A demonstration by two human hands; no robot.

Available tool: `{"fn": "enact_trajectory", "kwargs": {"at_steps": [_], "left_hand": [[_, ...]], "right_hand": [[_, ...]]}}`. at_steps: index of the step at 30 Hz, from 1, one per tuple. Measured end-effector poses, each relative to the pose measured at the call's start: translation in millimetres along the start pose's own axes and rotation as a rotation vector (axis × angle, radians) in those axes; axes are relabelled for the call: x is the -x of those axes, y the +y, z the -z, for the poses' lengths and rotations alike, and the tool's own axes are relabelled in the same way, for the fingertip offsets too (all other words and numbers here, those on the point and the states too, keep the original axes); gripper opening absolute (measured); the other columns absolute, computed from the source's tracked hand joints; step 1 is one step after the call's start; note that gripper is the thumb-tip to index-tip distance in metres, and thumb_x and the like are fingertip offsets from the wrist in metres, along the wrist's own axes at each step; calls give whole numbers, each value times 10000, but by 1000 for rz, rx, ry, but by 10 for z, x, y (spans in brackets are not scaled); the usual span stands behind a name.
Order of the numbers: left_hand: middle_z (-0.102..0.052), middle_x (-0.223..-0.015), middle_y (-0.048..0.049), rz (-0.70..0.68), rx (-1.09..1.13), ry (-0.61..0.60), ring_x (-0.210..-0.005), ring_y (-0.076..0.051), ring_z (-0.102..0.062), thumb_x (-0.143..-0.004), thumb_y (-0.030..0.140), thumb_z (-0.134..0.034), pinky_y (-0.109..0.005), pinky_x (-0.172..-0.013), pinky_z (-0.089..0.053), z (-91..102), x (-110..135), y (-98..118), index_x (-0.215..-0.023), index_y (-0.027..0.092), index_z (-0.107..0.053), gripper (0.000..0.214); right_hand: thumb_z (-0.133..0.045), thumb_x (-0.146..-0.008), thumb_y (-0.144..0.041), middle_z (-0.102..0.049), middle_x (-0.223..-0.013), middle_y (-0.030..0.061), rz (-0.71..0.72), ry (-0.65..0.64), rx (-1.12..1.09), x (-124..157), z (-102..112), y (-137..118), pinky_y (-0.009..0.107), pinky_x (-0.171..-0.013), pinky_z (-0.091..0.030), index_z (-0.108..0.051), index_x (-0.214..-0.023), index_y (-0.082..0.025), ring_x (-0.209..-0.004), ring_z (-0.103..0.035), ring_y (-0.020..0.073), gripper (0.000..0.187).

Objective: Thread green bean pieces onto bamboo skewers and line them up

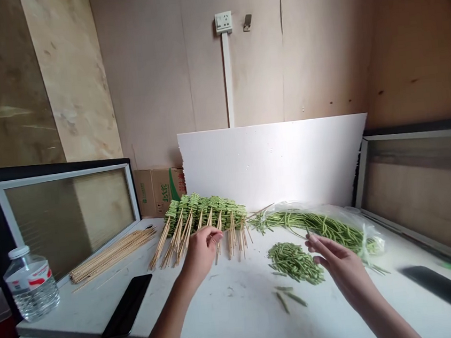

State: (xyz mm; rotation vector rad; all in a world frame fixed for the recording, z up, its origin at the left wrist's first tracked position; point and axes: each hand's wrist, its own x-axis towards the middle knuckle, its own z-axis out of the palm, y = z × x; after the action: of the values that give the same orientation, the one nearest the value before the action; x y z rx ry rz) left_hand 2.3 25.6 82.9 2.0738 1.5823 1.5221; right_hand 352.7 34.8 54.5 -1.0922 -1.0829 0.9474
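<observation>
Left fingers partly hide some sticks; the picture's edge crops a red bucket; whether right fingers hold anything is unclear.

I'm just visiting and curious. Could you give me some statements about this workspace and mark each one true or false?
1. The clear plastic bottle with a red-and-white label stands at the left end of the white table. True.
2. The bundle of loose, thin tan wooden sticks lies at the table's right end. False: it lies toward the left.
3. The left hand is in front of the skewered rows of short green pieces. True.
4. The right hand rests flat on the table. False: it is raised near the heap of loose green pieces.
5. Long, thin green stalks lie at least partly in a clear plastic bag. True.
</observation>
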Motion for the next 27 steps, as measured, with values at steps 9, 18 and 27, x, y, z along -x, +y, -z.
{"fn": "enact_trajectory", "kwargs": {"at_steps": [9, 18, 27], "left_hand": [[-751, -809, -65, 37, 136, -128, -735, -214, -705, -978, 436, -584, -289, -663, -529, -319, 485, 216, -925, 218, -733, 269], [-768, -905, -100, 6, 189, -264, -794, -233, -713, -987, 460, -578, -313, -703, -556, -381, 596, 245, -960, 217, -780, 318], [-766, -876, -81, 6, 202, -249, -763, -213, -708, -977, 462, -599, -293, -684, -557, -416, 597, 170, -986, 207, -790, 318]], "right_hand": [[-883, -740, -477, -790, -1007, 39, -16, 7, -404, -151, 195, 66, 260, -700, -626, -798, -990, -279, -961, -734, 224, 330], [-932, -720, -427, -810, -1114, 96, -55, -95, -554, 73, 41, -129, 299, -913, -652, -798, -1005, -197, -1062, -771, 254, 390], [-943, -714, -384, -818, -1050, 101, -114, -121, -590, 81, -14, -66, 287, -895, -662, -803, -976, -162, -997, -792, 246, 371]]}}
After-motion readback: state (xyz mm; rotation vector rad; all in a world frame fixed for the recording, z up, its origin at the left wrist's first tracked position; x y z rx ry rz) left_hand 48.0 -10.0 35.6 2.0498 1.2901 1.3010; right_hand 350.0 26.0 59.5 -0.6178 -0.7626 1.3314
